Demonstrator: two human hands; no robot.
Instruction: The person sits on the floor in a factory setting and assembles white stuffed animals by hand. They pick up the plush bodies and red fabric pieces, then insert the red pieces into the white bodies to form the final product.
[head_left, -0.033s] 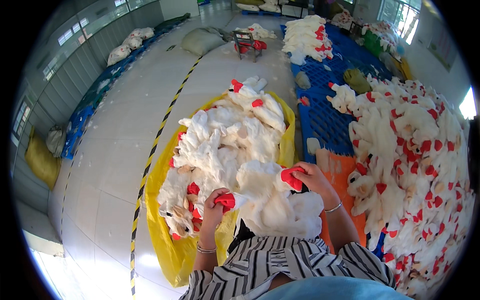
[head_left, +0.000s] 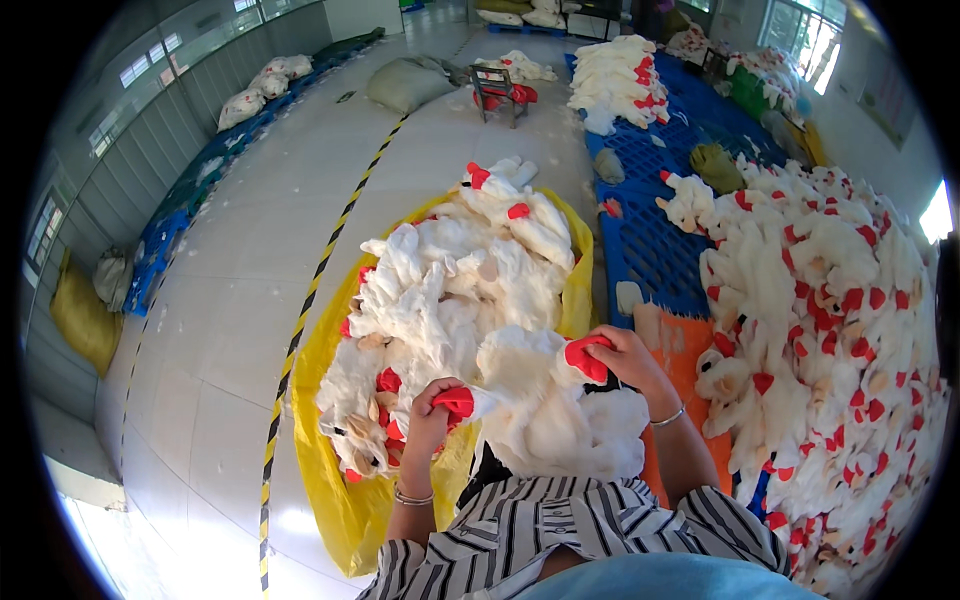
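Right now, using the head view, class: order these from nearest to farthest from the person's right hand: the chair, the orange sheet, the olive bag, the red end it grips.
From the right hand:
1. Red end: in its grip.
2. Orange sheet: just to its right.
3. Olive bag: ahead, to the right.
4. Chair: far ahead, to the left.

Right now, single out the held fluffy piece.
The white piece nearest the striped shirt; left hand and right hand grip its red ends. The heaped pieces lie unheld.
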